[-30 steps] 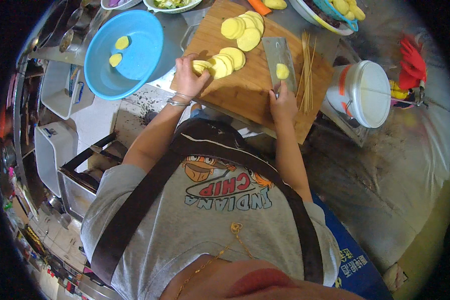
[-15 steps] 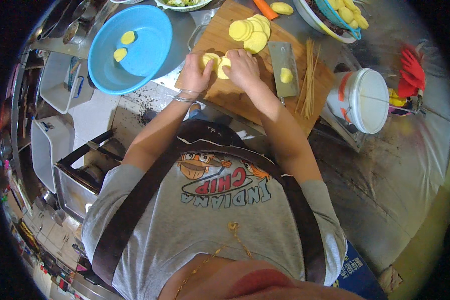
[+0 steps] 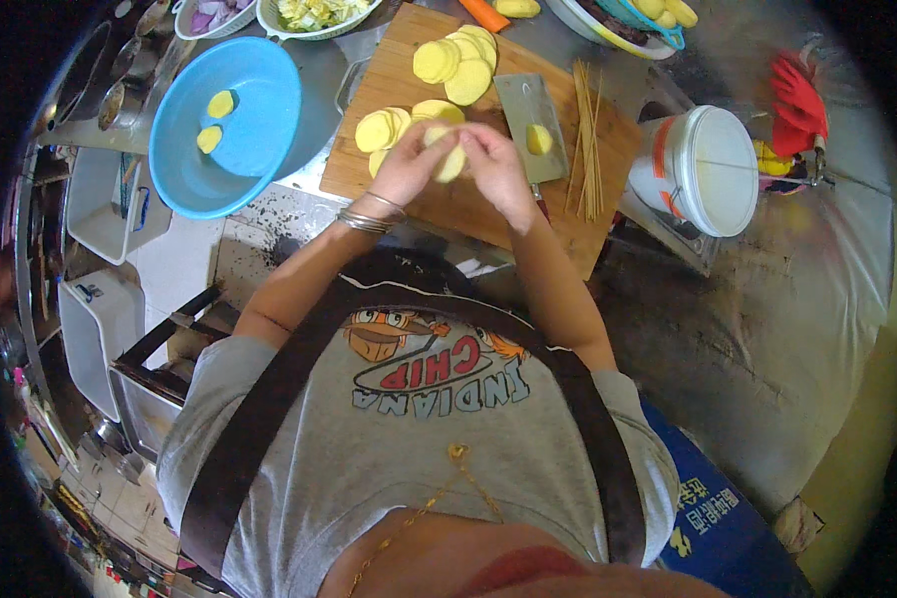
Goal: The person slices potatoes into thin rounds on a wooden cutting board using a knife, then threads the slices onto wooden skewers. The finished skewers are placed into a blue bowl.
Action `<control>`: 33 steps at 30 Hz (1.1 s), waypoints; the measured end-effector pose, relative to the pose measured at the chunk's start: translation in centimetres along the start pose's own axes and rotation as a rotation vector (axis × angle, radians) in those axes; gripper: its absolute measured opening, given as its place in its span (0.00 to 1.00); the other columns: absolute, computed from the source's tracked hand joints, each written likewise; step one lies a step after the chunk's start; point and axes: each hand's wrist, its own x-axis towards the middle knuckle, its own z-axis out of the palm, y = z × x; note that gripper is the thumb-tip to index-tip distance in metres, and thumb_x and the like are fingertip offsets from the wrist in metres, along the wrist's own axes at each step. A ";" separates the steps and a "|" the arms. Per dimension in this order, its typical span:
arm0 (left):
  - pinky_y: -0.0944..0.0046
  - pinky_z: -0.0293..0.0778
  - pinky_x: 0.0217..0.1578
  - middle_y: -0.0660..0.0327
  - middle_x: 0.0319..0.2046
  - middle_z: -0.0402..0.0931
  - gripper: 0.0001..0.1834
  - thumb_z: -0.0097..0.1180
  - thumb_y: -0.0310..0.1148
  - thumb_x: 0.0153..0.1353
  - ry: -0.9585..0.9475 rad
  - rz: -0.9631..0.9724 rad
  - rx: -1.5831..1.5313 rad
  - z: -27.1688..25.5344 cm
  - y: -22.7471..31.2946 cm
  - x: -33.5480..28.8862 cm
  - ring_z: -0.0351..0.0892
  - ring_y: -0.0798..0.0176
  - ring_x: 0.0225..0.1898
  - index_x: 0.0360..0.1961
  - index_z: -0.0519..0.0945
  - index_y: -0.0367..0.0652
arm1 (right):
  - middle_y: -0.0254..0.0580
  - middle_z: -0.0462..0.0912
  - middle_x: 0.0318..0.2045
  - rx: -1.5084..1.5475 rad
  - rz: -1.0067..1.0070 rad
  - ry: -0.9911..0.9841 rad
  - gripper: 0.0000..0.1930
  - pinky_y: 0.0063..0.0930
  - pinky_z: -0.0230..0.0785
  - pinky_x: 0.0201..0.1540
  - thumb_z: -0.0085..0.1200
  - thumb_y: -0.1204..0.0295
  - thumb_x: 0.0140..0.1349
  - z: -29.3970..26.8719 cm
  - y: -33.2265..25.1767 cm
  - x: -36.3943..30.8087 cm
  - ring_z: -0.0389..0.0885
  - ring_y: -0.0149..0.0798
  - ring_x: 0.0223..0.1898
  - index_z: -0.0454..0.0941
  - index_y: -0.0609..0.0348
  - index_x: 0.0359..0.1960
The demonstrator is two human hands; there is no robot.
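My left hand and my right hand meet above the near part of a wooden cutting board. Between them they pinch a round yellow potato slice; how many slices are in the grip is hidden by the fingers. Just beyond my left hand lies a group of potato slices on the board. Another pile of slices rests farther back. Right of my right hand a cleaver lies flat, a potato end piece on its blade. Thin wooden skewers lie beside it.
A blue basin with two potato pieces stands at left. At the back are a bowl of chopped greens, a bowl of purple pieces, a carrot and a basket of potatoes. A white bucket and red gloves are at right.
Both hands have come up off the board with a potato slice between them, closer to my body. The slices once under my left hand now show. The view has shifted slightly.
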 end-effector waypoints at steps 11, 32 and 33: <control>0.69 0.70 0.32 0.65 0.31 0.71 0.08 0.52 0.28 0.54 0.148 -0.449 -0.314 -3.7 -1.6 -6.2 0.71 0.70 0.34 0.36 0.72 0.44 | 0.59 0.69 0.45 -1.112 0.199 -0.086 0.33 0.41 0.67 0.45 0.61 0.60 0.42 -11.1 5.7 4.0 0.71 0.54 0.46 0.63 0.50 0.52; 0.72 0.69 0.22 0.60 0.27 0.72 0.16 0.54 0.28 0.55 0.595 0.012 0.107 -11.2 7.1 -4.2 0.72 0.70 0.23 0.43 0.66 0.38 | 0.43 0.77 0.36 -0.018 -0.116 -0.315 0.18 0.22 0.70 0.31 0.47 0.70 0.60 14.2 -6.5 4.6 0.77 0.34 0.35 0.62 0.57 0.51; 0.72 0.70 0.23 0.59 0.28 0.72 0.18 0.54 0.31 0.56 0.664 0.030 0.114 -12.8 8.4 -3.1 0.73 0.69 0.23 0.45 0.65 0.37 | 0.45 0.77 0.38 -0.155 -0.213 -0.284 0.19 0.24 0.71 0.33 0.48 0.67 0.59 15.6 -7.9 6.1 0.77 0.35 0.37 0.63 0.56 0.51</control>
